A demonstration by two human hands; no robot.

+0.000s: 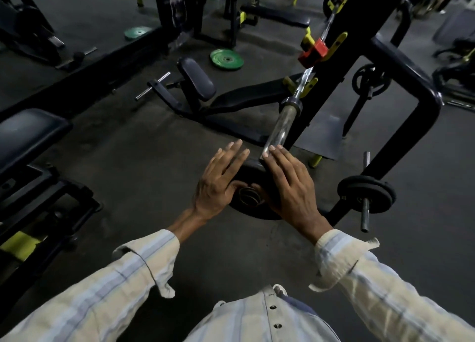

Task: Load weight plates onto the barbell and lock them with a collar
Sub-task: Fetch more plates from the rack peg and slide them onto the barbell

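Holding a black plate point(253, 210) flat between both palms at the near tip of the bar point(279, 129), the person could miss the sleeve: if the bore, hidden behind the hands, sits off the bar's end, the plate would jam or tip and slip toward the floor. A thumb caught at the hub could be pinched. The plate looks dark, round and heavy, with a coiled collar point(248, 196) at its centre between the thumbs. Fingers of the left hand point(218, 182) and right hand point(290, 187) lie straight and pressed on the plate, not curled. Behind stands the rack point(385, 58).
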